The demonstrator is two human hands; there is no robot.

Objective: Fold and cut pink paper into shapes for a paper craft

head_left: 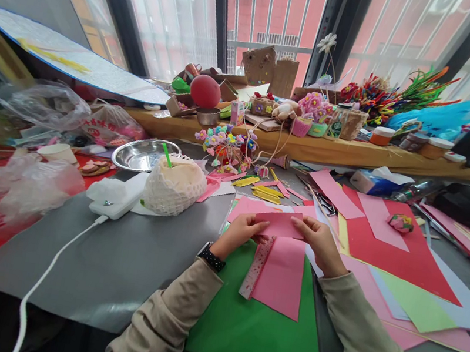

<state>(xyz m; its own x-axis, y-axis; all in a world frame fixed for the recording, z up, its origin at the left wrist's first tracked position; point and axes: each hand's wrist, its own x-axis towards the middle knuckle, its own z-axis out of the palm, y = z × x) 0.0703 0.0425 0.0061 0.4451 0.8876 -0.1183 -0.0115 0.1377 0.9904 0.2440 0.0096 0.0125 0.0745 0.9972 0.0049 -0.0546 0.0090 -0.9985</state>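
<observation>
Between my two hands I hold up a small pink paper piece [277, 224]. My left hand [238, 235], with a dark watch at the wrist, pinches its left end. At the other end, my right hand [321, 244] grips it between thumb and fingers. Below it lies a larger pink paper sheet [281, 278], partly covered by the held piece. A narrow patterned strip [256, 269] runs along that sheet's left side. Both rest on a green sheet [253, 345] in front of me.
A coconut in white foam netting [175, 187], a steel plate [131, 153] and a white power strip [117, 205] stand to the left. Yellow paper pieces [266, 194] lie ahead, near dark scissors [324, 202]. Red paper [400, 261] and other coloured sheets spread rightward. Crafts line the wooden ledge [171, 126].
</observation>
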